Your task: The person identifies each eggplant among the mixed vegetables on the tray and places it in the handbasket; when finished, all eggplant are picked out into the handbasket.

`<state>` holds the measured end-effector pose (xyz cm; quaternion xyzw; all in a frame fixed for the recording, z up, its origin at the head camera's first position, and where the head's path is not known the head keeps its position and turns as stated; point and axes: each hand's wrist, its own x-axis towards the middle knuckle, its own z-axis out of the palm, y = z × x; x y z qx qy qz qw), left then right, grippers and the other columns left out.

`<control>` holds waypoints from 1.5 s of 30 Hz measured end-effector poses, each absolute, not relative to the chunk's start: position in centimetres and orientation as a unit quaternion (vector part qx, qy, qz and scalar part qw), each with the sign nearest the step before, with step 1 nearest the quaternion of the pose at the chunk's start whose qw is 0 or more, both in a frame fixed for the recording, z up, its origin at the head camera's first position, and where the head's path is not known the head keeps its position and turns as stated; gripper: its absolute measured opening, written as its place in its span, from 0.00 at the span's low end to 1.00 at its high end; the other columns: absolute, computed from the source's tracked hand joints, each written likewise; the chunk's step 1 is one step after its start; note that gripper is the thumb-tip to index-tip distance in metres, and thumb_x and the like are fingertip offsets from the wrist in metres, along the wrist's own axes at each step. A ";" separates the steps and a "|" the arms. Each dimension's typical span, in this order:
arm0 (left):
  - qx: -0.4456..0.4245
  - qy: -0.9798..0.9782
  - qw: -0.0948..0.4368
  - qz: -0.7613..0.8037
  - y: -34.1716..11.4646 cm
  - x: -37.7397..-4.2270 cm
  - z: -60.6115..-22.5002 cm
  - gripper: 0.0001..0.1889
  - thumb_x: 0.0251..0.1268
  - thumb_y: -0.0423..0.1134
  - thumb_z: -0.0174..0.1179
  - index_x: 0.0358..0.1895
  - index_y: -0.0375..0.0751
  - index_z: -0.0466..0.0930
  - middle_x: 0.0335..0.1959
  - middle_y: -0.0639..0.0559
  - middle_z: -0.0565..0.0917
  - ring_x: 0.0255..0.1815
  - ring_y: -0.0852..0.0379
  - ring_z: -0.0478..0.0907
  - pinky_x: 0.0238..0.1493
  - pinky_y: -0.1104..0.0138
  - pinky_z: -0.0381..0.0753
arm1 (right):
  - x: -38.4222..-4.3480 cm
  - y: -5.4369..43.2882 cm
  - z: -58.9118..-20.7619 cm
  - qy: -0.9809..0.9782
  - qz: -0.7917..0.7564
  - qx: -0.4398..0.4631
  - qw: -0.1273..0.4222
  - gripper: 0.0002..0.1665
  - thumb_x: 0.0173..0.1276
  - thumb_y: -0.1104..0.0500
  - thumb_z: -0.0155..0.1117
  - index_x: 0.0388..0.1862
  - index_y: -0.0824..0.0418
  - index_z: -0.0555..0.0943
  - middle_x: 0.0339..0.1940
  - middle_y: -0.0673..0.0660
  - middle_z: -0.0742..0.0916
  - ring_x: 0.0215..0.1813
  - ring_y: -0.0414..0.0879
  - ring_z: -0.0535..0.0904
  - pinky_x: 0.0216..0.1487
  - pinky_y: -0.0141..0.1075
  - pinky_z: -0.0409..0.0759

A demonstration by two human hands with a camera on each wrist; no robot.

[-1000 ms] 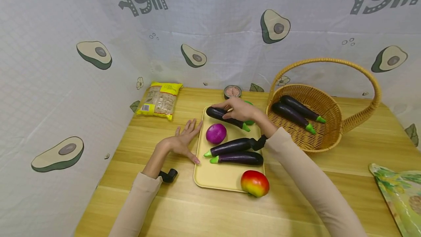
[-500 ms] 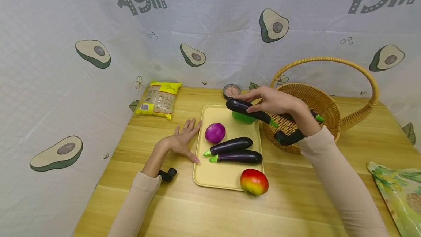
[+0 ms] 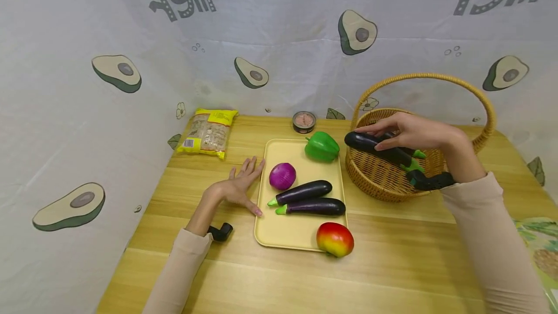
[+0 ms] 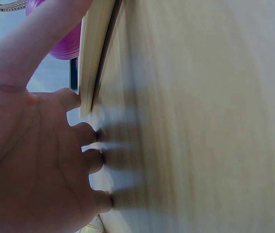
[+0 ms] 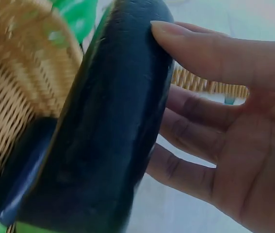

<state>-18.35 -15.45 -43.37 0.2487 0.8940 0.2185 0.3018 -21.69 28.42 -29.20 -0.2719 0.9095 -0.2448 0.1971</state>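
Note:
My right hand [image 3: 410, 131] pinches a dark eggplant [image 3: 370, 143] between thumb and fingers, over the wicker basket [image 3: 370, 183]. In the right wrist view the held eggplant [image 5: 103, 116] fills the middle, with another eggplant [image 5: 25, 165] inside the basket behind it. At the left edge of the cream tray [image 3: 279, 234], my left hand [image 3: 235, 189] spreads its fingers, thumb and index tips at the rim. On the tray lie a purple onion [image 3: 282, 176], two eggplants [image 3: 311, 206], a green bell pepper [image 3: 322, 147] and a red-yellow mango [image 3: 334, 239], which overhangs the front right corner.
A yellow-ended bag [image 3: 209, 132] lies at the back left of the wooden table [image 3: 244, 275]. Behind the tray stands a small round tin [image 3: 303, 121]. The basket's tall handle [image 3: 429, 76] arches above it. A printed bag [image 3: 540, 246] lies at the far right.
My right hand has lifted the eggplant off the back of the tray and carried it right, over the basket. The green bell pepper has come into full view. My left hand keeps its place.

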 end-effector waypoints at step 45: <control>0.247 0.894 0.303 0.219 -15.3 -18.4 -43.2 0.76 0.49 0.57 0.81 0.85 0.47 0.23 0.84 0.38 0.20 0.85 0.41 0.15 0.81 0.35 0.21 | -26.2 30.4 -35.6 0.912 -0.212 -0.224 0.270 0.29 0.62 0.66 0.77 0.64 0.66 0.83 0.57 0.74 0.87 0.59 0.66 0.85 0.49 0.41 0.88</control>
